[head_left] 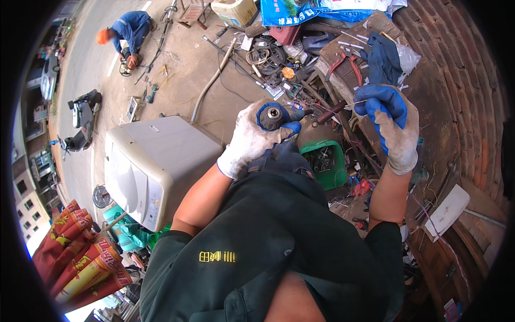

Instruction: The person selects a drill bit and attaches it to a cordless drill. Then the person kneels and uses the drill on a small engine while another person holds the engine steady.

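Observation:
My left hand (247,134), in a white glove with a blue palm, grips a power drill (272,115) whose dark chuck faces up toward me, its jaws visible and no bit seen in them. My right hand (391,123), in a similar glove, pinches a thin metal piece (358,102), like a fine bit or wire, to the right of the chuck and apart from it. Between the two hands, behind them, lies a brown cylindrical bar (330,112) among the clutter on the cluttered wooden bench (429,107). Pliers with red handles (354,71) lie beyond my right hand.
A white washing machine (140,146) stands at my left. Below my hands sits a green bin (335,170) of metal parts. Cables (263,56) and scrap lie ahead; a brick wall (461,64) borders the right. A worker (134,35) in blue crouches near a parked scooter (80,118).

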Demonstrator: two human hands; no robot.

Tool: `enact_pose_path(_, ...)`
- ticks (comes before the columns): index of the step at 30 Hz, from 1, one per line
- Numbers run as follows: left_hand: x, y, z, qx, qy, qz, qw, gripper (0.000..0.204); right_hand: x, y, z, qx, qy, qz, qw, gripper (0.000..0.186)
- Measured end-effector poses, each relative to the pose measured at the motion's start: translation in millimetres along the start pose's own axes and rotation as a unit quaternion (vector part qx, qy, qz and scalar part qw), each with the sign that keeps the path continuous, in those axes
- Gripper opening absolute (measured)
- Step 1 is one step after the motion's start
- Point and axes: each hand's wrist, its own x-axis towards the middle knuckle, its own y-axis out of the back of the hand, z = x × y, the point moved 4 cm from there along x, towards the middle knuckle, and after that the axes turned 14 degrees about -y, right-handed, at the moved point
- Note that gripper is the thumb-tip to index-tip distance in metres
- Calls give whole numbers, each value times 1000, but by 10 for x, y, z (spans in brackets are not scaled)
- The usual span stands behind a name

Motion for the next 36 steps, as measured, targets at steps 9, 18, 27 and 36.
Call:
enact_pose_path(9,-42,526,427,-14,-161,38,986,52,460,-1275,-1000,-216,60,-157,962,26)
enact_pose_path(18,-99,1105,570,-171,-189,70,964,42,630,-1999,-1509,-354,212,-131,902,21)
enact_pose_path(27,-33,1497,563,-254,-166,52,951,28,869,-2491,-1745,-412,166,-92,891,24)
enact_pose_path(36,-17,1858,592,-306,-163,123,930,43,518,-2398,-1573,-325,212,-55,920,77)
